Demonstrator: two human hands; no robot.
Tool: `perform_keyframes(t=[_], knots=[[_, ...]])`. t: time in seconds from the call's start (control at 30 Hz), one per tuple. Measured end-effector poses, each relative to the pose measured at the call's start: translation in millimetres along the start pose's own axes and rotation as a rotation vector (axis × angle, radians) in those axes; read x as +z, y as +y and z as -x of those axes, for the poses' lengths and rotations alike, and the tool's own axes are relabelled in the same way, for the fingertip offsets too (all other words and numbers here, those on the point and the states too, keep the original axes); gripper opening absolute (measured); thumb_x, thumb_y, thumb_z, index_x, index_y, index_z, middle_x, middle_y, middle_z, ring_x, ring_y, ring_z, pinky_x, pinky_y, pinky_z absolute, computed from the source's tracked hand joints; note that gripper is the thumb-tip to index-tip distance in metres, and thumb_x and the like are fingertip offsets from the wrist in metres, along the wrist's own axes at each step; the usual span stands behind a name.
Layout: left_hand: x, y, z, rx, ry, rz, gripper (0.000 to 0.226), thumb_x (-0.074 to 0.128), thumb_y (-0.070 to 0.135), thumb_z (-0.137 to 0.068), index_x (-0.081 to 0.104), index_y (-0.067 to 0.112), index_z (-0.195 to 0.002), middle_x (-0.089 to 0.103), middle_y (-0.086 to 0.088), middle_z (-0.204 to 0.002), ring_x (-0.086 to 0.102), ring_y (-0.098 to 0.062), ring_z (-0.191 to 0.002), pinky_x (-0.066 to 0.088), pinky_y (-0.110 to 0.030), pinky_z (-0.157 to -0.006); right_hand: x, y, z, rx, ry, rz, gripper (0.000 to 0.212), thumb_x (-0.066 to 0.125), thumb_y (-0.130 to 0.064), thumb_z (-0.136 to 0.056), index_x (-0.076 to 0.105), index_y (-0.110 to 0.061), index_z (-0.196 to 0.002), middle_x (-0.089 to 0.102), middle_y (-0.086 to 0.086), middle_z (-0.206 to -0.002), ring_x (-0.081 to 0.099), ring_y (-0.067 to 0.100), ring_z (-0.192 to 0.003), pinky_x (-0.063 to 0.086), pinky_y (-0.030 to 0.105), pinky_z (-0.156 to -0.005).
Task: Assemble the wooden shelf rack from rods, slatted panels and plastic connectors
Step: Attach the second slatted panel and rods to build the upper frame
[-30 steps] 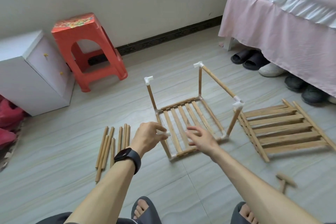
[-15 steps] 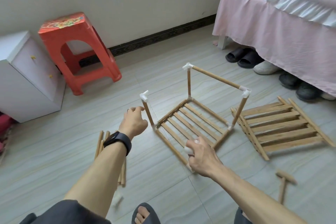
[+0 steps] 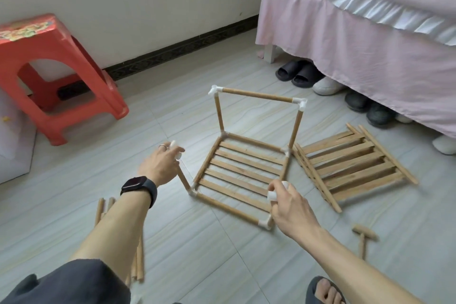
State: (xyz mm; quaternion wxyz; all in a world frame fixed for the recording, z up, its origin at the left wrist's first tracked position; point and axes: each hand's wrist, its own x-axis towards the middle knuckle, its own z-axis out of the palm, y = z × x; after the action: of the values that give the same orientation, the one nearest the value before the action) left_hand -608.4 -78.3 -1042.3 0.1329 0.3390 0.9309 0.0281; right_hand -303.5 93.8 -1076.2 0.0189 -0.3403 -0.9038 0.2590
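The fingers of the left hand curl round a white connector on top of the near-left post and grip it. One finger wears a ring. The wrist carries a black watch, and the bare forearm runs down to the lower left of the frame.

The right hand, its back to the camera, pinches a second white connector between thumb and curled fingers. It is held just above the near-right corner joint of the rack. Whether a post stands under it cannot be told. That forearm stretches to the lower right corner of the frame.

The rack stands on the tiled floor at the centre of the frame. Its base is a slatted panel lying flat, framed by rods. Two far posts stand upright, joined across the top by a rod through white corner pieces.

Just beside the rack, at right, spare slatted panels lie stacked. A small wooden mallet lies at lower right. Loose rods lie at lower left, partly hidden by the left forearm.

A red stool stands at upper left. A bed with a pink skirt fills the upper right, with shoes under its edge.
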Motion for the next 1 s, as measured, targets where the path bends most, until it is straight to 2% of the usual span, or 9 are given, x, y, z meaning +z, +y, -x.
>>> perform_keyframes(t=[0.1,0.2,0.3,0.4,0.5,0.63,0.77,0.9,1.0], knots=[[6,-5,7,-0.004,0.057,-0.026,0.033,0.050,0.014,-0.098,0.057,0.039,-0.118,0.053,0.004,-0.118,0.056,-0.023,-0.109,0.054,-0.043,-0.083,0,5,-9,0.069,0.044,-0.010,0.019,0.044,-0.012,-0.095,0.043,-0.025,-0.109,0.049,0.006,-0.103,0.053,0.030,-0.084,0.043,0.037,-0.071],[5,-11,27,0.003,0.037,-0.079,0.026,0.051,0.020,-0.094,0.059,0.042,-0.104,0.056,0.008,-0.106,0.057,-0.022,-0.101,0.054,-0.041,-0.077,-8,14,-26,0.089,0.074,0.009,0.025,0.044,-0.008,-0.094,0.043,-0.029,-0.108,0.050,0.003,-0.101,0.048,0.023,-0.078,0.034,0.028,-0.059],[6,-13,54,-0.010,-0.014,-0.111,0.020,0.052,0.024,-0.089,0.060,0.041,-0.096,0.061,0.009,-0.099,0.059,-0.021,-0.092,0.055,-0.039,-0.075,-17,17,-46,0.111,0.068,0.014,0.030,0.047,-0.006,-0.092,0.049,-0.030,-0.110,0.048,0.003,-0.099,0.047,0.024,-0.080,0.034,0.030,-0.065],[9,-14,73,-0.017,-0.059,-0.088,0.015,0.060,0.033,-0.088,0.064,0.041,-0.100,0.065,0.008,-0.096,0.061,-0.021,-0.089,0.055,-0.037,-0.075,-24,17,-62,0.108,0.054,0.056,0.030,0.048,-0.005,-0.090,0.054,-0.026,-0.111,0.051,0.007,-0.100,0.045,0.028,-0.085,0.035,0.031,-0.071],[10,-14,88,-0.030,-0.067,-0.085,0.022,0.067,0.045,-0.089,0.065,0.044,-0.111,0.066,0.009,-0.098,0.061,-0.019,-0.090,0.053,-0.035,-0.073,-31,16,-70,0.101,-0.001,0.069,0.031,0.047,-0.003,-0.088,0.055,-0.025,-0.107,0.057,0.013,-0.109,0.053,0.033,-0.095,0.040,0.033,-0.076],[15,-11,97,-0.043,-0.057,-0.048,0.033,0.061,0.054,-0.092,0.063,0.043,-0.123,0.070,0.007,-0.111,0.065,-0.021,-0.098,0.055,-0.042,-0.086,-32,16,-69,0.094,0.012,0.070,0.030,0.048,-0.003,-0.089,0.055,-0.026,-0.105,0.056,0.011,-0.112,0.048,0.031,-0.096,0.038,0.032,-0.074],[19,-11,103,-0.029,-0.037,-0.045,0.047,0.050,0.069,-0.092,0.058,0.045,-0.132,0.070,0.007,-0.120,0.066,-0.021,-0.105,0.053,-0.039,-0.084,-32,20,-67,0.079,0.023,0.063,0.031,0.047,-0.004,-0.092,0.055,-0.027,-0.111,0.053,0.008,-0.107,0.045,0.028,-0.087,0.034,0.032,-0.069],[31,-8,109,-0.038,0.054,-0.123,0.047,0.038,0.067,-0.098,0.057,0.039,-0.131,0.071,0.004,-0.099,0.065,-0.021,-0.089,0.042,-0.030,-0.064,-31,21,-64,0.063,0.049,0.068,0.031,0.048,-0.003,-0.094,0.053,-0.027,-0.113,0.046,0.004,-0.102,0.043,0.026,-0.083,0.032,0.030,-0.060],[37,-6,112,-0.072,0.081,-0.107,0.046,0.035,0.067,-0.099,0.055,0.039,-0.128,0.057,0.008,-0.079,0.053,-0.018,-0.075,0.034,-0.029,-0.055,-28,18,-62,0.050,0.068,0.096,0.027,0.050,-0.004,-0.093,0.052,-0.026,-0.108,0.045,0.004,-0.101,0.042,0.025,-0.084,0.033,0.029,-0.062]])
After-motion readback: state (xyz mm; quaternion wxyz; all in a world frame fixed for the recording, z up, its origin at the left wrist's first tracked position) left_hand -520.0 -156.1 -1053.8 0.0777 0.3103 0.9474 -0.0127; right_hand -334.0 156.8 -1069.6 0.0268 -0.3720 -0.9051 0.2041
